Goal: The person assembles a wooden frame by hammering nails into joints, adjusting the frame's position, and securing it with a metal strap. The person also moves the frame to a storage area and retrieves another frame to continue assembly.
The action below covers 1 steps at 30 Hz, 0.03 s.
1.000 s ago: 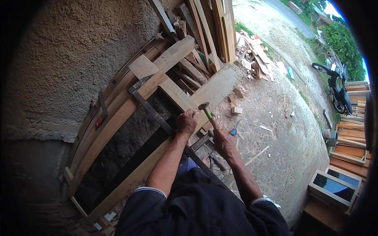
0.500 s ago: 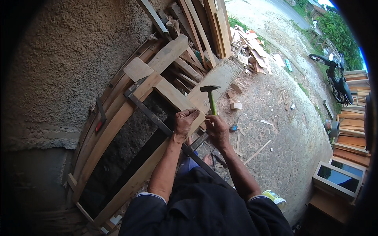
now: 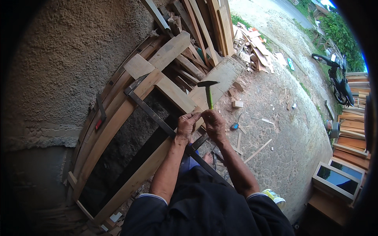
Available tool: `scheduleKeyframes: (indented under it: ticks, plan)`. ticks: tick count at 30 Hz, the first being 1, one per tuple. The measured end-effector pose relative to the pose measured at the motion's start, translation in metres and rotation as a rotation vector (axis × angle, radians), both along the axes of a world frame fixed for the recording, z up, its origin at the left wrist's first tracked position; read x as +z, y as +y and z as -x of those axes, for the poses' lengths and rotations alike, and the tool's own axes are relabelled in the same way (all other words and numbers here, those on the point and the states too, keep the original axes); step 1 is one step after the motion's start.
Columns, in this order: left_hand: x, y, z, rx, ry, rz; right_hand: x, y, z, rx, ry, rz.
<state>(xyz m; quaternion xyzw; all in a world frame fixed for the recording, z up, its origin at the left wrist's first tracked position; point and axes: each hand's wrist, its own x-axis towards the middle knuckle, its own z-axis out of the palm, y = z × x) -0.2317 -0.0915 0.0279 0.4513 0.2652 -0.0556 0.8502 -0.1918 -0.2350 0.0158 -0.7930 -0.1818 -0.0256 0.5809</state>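
My right hand (image 3: 214, 125) is closed around the green handle of a hammer (image 3: 209, 98), whose dark head points up and away from me. Right beside it, my left hand (image 3: 187, 126) has thumb and fingers pinched together; whatever is between them is too small or hidden to tell. Both hands meet over the near right corner of a light wooden frame (image 3: 175, 93), and the fingers almost touch. A long dark metal bar clamp (image 3: 151, 114) lies across the frame and passes below my left wrist.
A rough wall (image 3: 78, 59) rises at left, with stacked timber (image 3: 220, 27) leaning at the back. Wood scraps (image 3: 256, 49) lie beyond. On the ground are a wood block (image 3: 237, 104) and a blue tape measure (image 3: 234, 126). A motorcycle (image 3: 338, 80) stands far right.
My right hand has moved left with the hammer, up against my left hand. The hammer head has shifted slightly left, and the left hand has lowered a little.
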Motion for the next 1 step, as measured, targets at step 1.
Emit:
scheduleKeyframes:
  ticks: [1]
  plan:
    - [0.0016, -0.0005, 0.0009, 0.003, 0.003, 0.003, -0.0044, 0.0012, -0.003, 0.012, 0.009, -0.011]
